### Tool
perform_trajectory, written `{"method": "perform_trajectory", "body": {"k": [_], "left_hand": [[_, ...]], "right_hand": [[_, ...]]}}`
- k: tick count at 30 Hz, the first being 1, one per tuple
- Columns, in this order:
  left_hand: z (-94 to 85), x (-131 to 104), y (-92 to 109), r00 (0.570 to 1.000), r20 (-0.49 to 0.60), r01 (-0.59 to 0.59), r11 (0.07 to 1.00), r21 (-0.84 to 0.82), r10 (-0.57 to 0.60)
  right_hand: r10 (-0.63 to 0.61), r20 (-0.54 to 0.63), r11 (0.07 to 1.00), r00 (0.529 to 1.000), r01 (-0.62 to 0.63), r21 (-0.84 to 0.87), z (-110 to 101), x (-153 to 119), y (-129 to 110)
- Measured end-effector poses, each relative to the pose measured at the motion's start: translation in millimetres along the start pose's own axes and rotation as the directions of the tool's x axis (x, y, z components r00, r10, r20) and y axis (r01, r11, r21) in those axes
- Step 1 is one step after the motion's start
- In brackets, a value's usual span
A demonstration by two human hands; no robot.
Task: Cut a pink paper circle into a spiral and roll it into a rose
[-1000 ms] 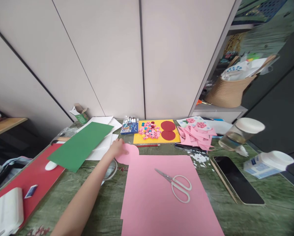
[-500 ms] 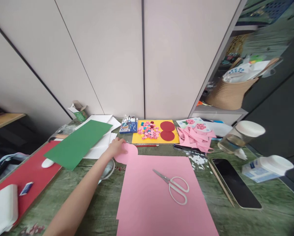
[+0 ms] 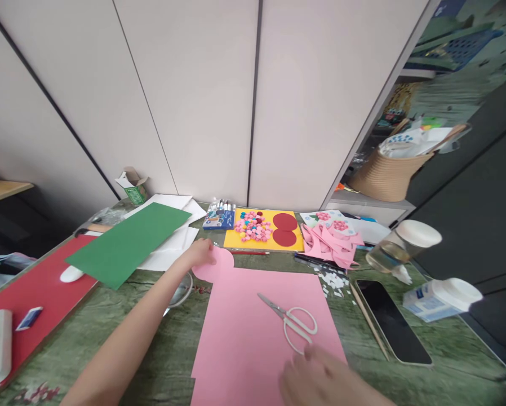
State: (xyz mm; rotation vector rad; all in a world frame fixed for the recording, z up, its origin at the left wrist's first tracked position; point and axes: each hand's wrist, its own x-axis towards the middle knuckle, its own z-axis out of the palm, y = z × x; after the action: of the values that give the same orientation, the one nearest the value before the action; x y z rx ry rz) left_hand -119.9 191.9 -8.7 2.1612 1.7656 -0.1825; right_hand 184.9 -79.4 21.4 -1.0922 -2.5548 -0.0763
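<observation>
Nearest to us, we are holding our right hand low over the large pink sheet; it is blurring, and we cannot tell whether its fingers are spreading or closing, or whether they are touching anything. Just beyond it, the scissors are lying on the sheet, blades pointing away and to the left, one white handle loop coming close to the fingers. To that hand's right, a wooden stick and a phone are lying side by side on the table.

Farther out, we are resting our left hand, fingers bunching together, on the small rounded pink piece, which is meeting the sheet's far left corner; we cannot tell whether we are pinching or only pressing it. Left of this hand, a green sheet is overlapping white papers. Beyond and to its right, small coloured balls and two dark red circles are resting on a yellow sheet.
</observation>
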Motion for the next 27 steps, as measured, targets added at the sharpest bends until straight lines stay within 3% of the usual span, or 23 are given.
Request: {"method": "perform_trajectory", "body": {"k": [3,5,9,15,20,25,27], "left_hand": [[-0.7,2,-1,1.0,0.019,0.012,1.0,-0.001,-0.012],[-0.9,5,-1,0.999,0.042,0.014,1.0,-0.013,-0.013],[-1.3,6,-1,0.999,0.036,0.01,0.998,-0.068,-0.008],[-13.3,-8,7,0.99,-0.136,-0.065,0.965,-0.254,0.031],[-50.1,-34,22,0.917,-0.395,-0.231,0.875,-0.426,0.05],[-89.9,-63,48,0.813,-0.583,-0.373,0.771,-0.516,0.003],[-98.2,-72,62,0.77,-0.633,-0.457,0.629,-0.629,-0.073]], "right_hand": [[0.151,0.084,0.975,0.985,-0.134,-0.179,18,17,25],[0.317,0.128,0.909,0.94,-0.262,-0.325,29,18,35],[0.425,0.143,0.88,0.894,-0.371,-0.297,42,9,41],[0.53,0.354,0.821,0.771,-0.57,0.011,31,14,43],[0.58,0.455,0.629,0.676,-0.726,0.278,10,24,59],[0.54,0.43,0.389,0.724,-0.667,0.636,-12,43,74],[0.566,0.366,0.338,0.739,-0.612,0.715,-24,55,75]]}}
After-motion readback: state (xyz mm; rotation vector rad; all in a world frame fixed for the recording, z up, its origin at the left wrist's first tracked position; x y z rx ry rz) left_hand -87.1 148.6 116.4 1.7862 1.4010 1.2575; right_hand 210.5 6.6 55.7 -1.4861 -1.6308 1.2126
